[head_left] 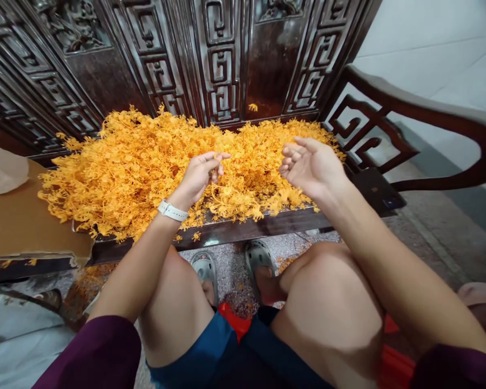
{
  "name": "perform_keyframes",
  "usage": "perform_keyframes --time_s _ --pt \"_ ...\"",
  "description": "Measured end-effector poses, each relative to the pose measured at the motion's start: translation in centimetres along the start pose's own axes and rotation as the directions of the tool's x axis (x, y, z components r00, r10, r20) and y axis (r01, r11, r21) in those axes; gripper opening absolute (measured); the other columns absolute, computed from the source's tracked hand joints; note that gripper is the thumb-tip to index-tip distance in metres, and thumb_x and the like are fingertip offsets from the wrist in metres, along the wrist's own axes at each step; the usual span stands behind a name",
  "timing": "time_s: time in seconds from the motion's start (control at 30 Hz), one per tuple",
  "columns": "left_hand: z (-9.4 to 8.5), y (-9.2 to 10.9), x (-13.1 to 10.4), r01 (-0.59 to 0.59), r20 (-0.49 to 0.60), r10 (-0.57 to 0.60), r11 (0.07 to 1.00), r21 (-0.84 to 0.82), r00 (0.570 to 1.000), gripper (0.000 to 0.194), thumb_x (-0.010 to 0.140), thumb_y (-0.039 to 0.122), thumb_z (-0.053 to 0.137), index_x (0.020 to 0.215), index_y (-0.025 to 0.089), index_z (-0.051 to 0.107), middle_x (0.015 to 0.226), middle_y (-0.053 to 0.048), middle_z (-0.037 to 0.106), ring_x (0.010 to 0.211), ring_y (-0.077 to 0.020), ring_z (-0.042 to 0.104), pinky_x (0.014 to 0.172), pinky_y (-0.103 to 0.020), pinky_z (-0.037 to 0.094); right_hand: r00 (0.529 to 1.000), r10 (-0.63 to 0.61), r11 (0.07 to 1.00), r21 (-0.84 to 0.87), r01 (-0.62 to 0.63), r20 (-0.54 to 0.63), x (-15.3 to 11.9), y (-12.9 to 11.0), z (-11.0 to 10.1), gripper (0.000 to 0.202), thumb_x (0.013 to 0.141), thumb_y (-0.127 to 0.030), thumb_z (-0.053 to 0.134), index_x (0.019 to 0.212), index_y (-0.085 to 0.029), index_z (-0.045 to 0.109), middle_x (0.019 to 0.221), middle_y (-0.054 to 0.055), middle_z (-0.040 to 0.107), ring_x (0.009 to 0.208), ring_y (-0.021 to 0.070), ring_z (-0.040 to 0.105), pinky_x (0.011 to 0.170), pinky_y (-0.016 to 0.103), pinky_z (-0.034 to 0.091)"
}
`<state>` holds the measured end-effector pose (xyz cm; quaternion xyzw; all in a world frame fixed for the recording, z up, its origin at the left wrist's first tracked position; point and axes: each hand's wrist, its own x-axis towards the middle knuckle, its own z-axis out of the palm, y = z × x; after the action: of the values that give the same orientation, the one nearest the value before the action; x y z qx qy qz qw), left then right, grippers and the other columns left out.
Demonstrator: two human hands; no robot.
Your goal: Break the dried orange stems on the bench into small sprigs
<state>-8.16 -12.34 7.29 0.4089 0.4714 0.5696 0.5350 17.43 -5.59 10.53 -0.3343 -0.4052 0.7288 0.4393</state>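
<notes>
While the left hand (200, 173) curls, the right hand (311, 167) lies half open

Left hand: fingers bent, thumb brought in near the index finger, which points across toward the other hand. Cannot tell whether a small piece is pinched there. White watch strap (172, 210) on this wrist.

Right hand: palm turned inward, fingers loosely curved, thumb extended apart from them; no held item visible. Some blurred orange pieces (284, 200) show just below it.

Both hands are in front of a long heap of orange flower-like pieces (125, 162), spread along the seat of a carved wooden settee (263, 229). Contact with the heap unclear. Cardboard box (32, 221) beside the heap's left end; dark smartphone (372, 189) near its right end.
</notes>
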Motion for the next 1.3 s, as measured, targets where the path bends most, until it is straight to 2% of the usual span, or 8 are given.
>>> perform_keyframes --time_s 0.13,0.27,0.4,0.53,0.67,0.93,1.1,1.3 --pt "1.0 -0.4 -0.4 -0.180 0.034 0.178 0.944 0.277 0.983 0.031 0.096 0.023 0.064 0.066 0.019 0.070 0.063 -0.003 0.066 0.048 -0.0075 0.040 0.051 -0.026 0.030 0.988 0.155 0.988 -0.016 -0.154 0.019 0.0 0.9 0.7 0.016 0.088 -0.029 0.072 0.098 -0.020 0.064 0.073 0.001 0.058 0.057 0.0113 0.045 0.053 0.027 0.043" --pt "1.9 -0.7 -1.1 -0.362 0.155 0.329 0.790 0.495 0.931 0.039 0.100 0.024 0.058 0.063 0.021 0.068 0.064 -0.002 0.066 0.053 -0.0107 0.044 0.060 -0.029 0.031 0.988 0.026 0.962 -0.274 0.018 0.153 -1.5 1.7 2.8 0.035 0.088 -0.045 0.082 0.105 -0.021 0.063 0.085 0.001 0.065 0.063 0.0114 0.054 0.056 0.027 0.044" --pt "2.7 -0.7 -1.8 -0.398 0.198 0.348 0.738 0.545 0.916 0.025 0.098 0.021 0.057 0.089 0.022 0.081 0.062 0.001 0.063 0.054 -0.0123 0.045 0.061 -0.030 0.030 0.967 -0.084 0.856 -0.479 0.194 0.241 -1.3 2.3 2.7 0.038 0.084 -0.045 0.089 0.097 -0.018 0.065 0.073 -0.002 0.062 0.061 0.0092 0.053 0.055 0.026 0.041" --pt "3.1 -0.5 -1.9 -0.334 0.234 0.258 0.855 0.397 0.937 0.031 0.090 0.015 0.058 0.109 0.023 0.081 0.061 0.004 0.056 0.054 -0.0119 0.040 0.058 -0.030 0.027 0.959 -0.087 0.829 -0.515 0.220 0.270 -0.6 2.5 1.7 0.040 0.086 -0.051 0.086 0.093 -0.017 0.067 0.075 0.002 0.071 0.060 0.0097 0.057 0.056 0.027 0.045" --pt "3.4 -0.6 -1.9 -0.323 0.216 0.266 0.897 0.302 0.939 0.011 0.090 0.030 0.074 0.086 0.020 0.078 0.063 0.004 0.053 0.057 -0.0096 0.037 0.059 -0.028 0.030 0.950 -0.083 0.835 -0.498 0.231 0.302 -0.9 2.3 1.8 0.043 0.086 -0.057 0.085 0.090 -0.018 0.067 0.074 0.003 0.073 0.061 0.0108 0.061 0.059 0.027 0.051" --pt "4.3 -0.8 -2.1 -0.211 0.158 0.191 0.969 0.125 0.969 0.035 0.082 0.053 0.087 0.078 0.020 0.077 0.062 0.004 0.049 0.055 -0.0069 0.036 0.053 -0.025 0.031 0.888 -0.186 0.791 -0.472 0.388 0.420 -1.1 1.8 1.9 0.046 0.087 -0.061 0.081 0.082 -0.019 0.064 0.061 -0.004 0.054 0.054 0.0080 0.045 0.049 0.024 0.036" --pt "4.8 -0.7 -2.6 -0.032 0.189 0.069 0.981 -0.189 0.980 0.026 0.086 0.040 0.086 0.086 0.018 0.073 0.083 0.000 0.064 0.071 -0.0078 0.057 0.065 -0.021 0.046 0.873 -0.181 0.824 -0.415 0.386 0.453 -0.9 2.5 1.9 0.045 0.087 -0.059 0.083 0.085 -0.018 0.064 0.065 -0.003 0.058 0.054 0.0081 0.046 0.049 0.024 0.035" --pt "6.2 -1.0 -3.5 0.143 0.206 -0.036 0.835 -0.532 0.978 0.010 0.100 0.020 0.066 0.091 0.017 0.069 0.087 -0.001 0.064 0.072 -0.0072 0.058 0.068 -0.021 0.049 0.896 -0.116 0.950 -0.215 0.226 0.428 -1.5 2.7 2.9 0.043 0.084 -0.052 0.088 0.089 -0.020 0.060 0.077 -0.001 0.066 0.063 0.0083 0.053 0.052 0.022 0.036"
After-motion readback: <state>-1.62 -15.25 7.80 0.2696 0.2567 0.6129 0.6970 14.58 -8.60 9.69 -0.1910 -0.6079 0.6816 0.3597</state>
